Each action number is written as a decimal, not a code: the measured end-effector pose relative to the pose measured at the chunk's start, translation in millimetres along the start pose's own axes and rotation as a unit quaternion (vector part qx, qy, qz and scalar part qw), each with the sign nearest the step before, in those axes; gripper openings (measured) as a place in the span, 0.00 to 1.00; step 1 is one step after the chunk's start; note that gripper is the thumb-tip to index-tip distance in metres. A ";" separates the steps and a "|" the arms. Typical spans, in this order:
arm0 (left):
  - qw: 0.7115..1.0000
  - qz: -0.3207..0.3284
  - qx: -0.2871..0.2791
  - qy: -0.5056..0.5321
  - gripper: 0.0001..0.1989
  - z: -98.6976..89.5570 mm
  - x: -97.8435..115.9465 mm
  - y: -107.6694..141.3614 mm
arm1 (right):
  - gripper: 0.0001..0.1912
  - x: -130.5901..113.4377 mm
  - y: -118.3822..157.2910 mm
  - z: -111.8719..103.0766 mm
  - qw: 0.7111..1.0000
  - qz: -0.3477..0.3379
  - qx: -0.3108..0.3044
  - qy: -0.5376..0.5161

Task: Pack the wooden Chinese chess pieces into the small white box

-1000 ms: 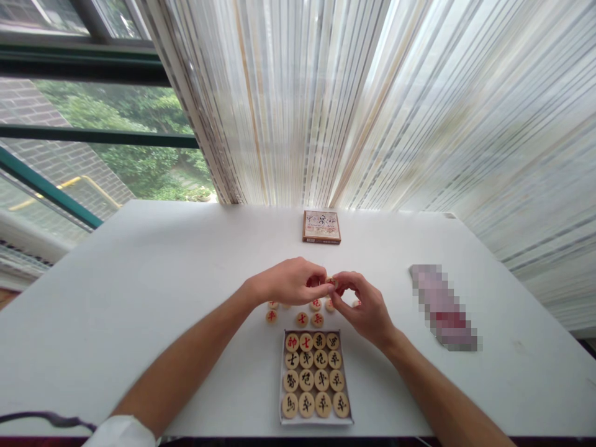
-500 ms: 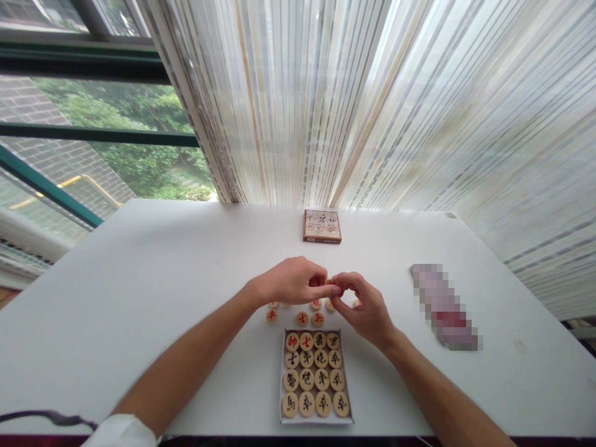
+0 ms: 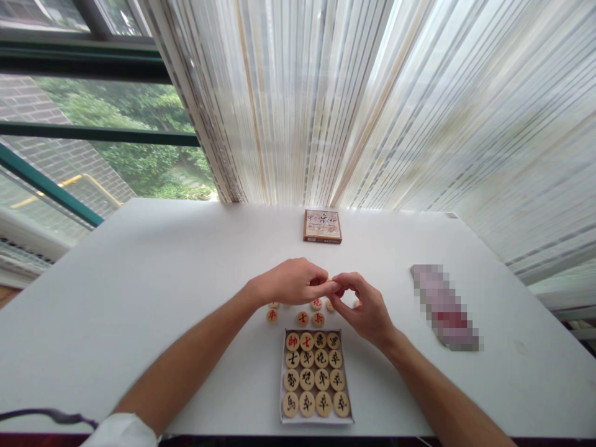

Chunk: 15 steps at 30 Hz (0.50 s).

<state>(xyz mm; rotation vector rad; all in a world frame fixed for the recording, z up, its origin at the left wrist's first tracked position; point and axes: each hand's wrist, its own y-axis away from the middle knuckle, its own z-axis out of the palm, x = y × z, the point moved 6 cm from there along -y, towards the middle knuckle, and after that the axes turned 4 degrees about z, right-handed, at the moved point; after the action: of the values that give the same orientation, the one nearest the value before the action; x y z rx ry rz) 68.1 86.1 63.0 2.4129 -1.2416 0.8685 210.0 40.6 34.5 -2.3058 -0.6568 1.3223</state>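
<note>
My left hand (image 3: 298,279) and my right hand (image 3: 365,305) meet above the white table (image 3: 209,372). Between their fingertips they pinch one small round wooden piece (image 3: 331,280), mostly covered by the fingers. Beneath and beside the hands lie several loose round pieces with red characters, among them one (image 3: 318,319) and its neighbour (image 3: 302,318). Nearer to me stands an open white box (image 3: 282,397), filled with rows of round pieces. Most carry black characters; two in the far row, one at the left corner (image 3: 292,341) and the one beside it, are red.
A flat decorated box lid (image 3: 322,226) lies beyond my hands. To the right is a blurred pinkish item (image 3: 444,307). Behind the table hangs a string curtain (image 3: 288,112), with a window at the left. A dark cord (image 3: 46,415) shows at the lower left.
The held piece has tilted between my fingertips, so its red-marked face no longer shows. Both hands are otherwise almost unmoved.
</note>
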 end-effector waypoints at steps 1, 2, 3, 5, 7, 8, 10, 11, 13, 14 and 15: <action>1.000 0.000 0.000 0.000 0.22 -0.1 0.1 0.1 | 0.11 -0.1 -0.1 0.1 1.000 0.001 -0.001 0.000; 1.000 0.000 0.000 0.000 0.23 -0.3 0.3 0.1 | 0.10 -0.1 -0.1 0.3 1.000 0.001 -0.002 -0.001; 1.000 0.000 -0.001 0.001 0.23 -0.3 0.5 0.2 | 0.10 0.0 -0.1 0.6 1.000 0.002 -0.004 -0.002; 1.000 -0.001 -0.004 0.002 0.23 -0.1 1.0 0.4 | 0.09 0.0 -0.1 0.9 1.000 0.002 -0.005 -0.001; 1.000 -0.001 -0.007 0.002 0.22 0.1 1.2 0.5 | 0.09 -0.1 -0.2 1.0 1.000 0.004 -0.005 0.003; 1.000 -0.001 -0.007 0.002 0.22 0.1 1.1 0.5 | 0.09 -0.2 -0.3 0.9 1.000 0.004 -0.005 0.005; 1.000 0.000 -0.007 0.005 0.22 0.1 0.8 0.6 | 0.09 -0.8 -0.7 0.6 1.000 0.003 -0.004 0.008; 1.000 0.001 -0.008 0.009 0.22 0.3 0.7 0.6 | 0.09 -1.1 -1.0 0.5 1.000 0.003 -0.005 0.008; 1.000 0.004 -0.013 0.016 0.23 0.6 0.6 0.6 | 0.09 -1.8 -1.5 0.1 1.000 0.002 -0.004 0.007; 1.000 0.005 -0.015 0.019 0.23 0.6 0.7 0.6 | 0.09 -2.1 -1.7 -0.1 1.000 0.001 -0.004 0.006; 1.000 0.007 -0.018 0.022 0.22 0.6 1.0 0.5 | 0.09 -2.3 -1.8 -0.2 1.000 0.001 -0.004 0.005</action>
<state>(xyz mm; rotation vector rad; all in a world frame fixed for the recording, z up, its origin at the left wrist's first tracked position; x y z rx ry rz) 68.4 84.8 63.2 2.3476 -1.2478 0.8899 208.9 40.7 37.1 -2.3192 -0.6575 1.3112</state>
